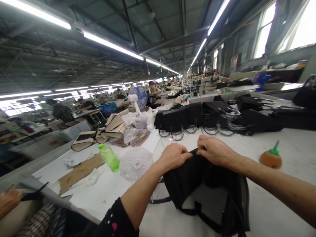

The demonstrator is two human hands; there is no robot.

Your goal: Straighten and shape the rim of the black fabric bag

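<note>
Hands pinch the top edge of a black bag

Fabric of the black bag looks soft and matte, slumped in loose folds on the white table, with thin dark straps trailing from its lower edge and a paler panel showing inside its open mouth. The bag lies directly in front of the person, near the table's front edge. The left hand and the right hand meet at the bag's far upper rim, close together, knuckles up; the fingers of both are curled and clenched onto that rim, so the cloth sits under the fingertips and hangs back toward the person between the forearms.

Left of the hands, a small white fan with a round ribbed grille lies flat, just beside a green plastic bottle on its side. A torn piece of brown cardboard lies further left. To the right, well apart from the bag, stands a squat brown bottle with a green nozzle. Behind the hands, a row of stiff black bags with round clear handles stretches across the table, next to crinkled clear plastic wrapping and an upright desk fan with blue blades.

The table is smooth, pale and scuffed. Around it is a long factory hall with a dark steel roof, rows of strip lights, windows on the right and other people seated at distant tables. Another person's hand shows at the lower left corner.
</note>
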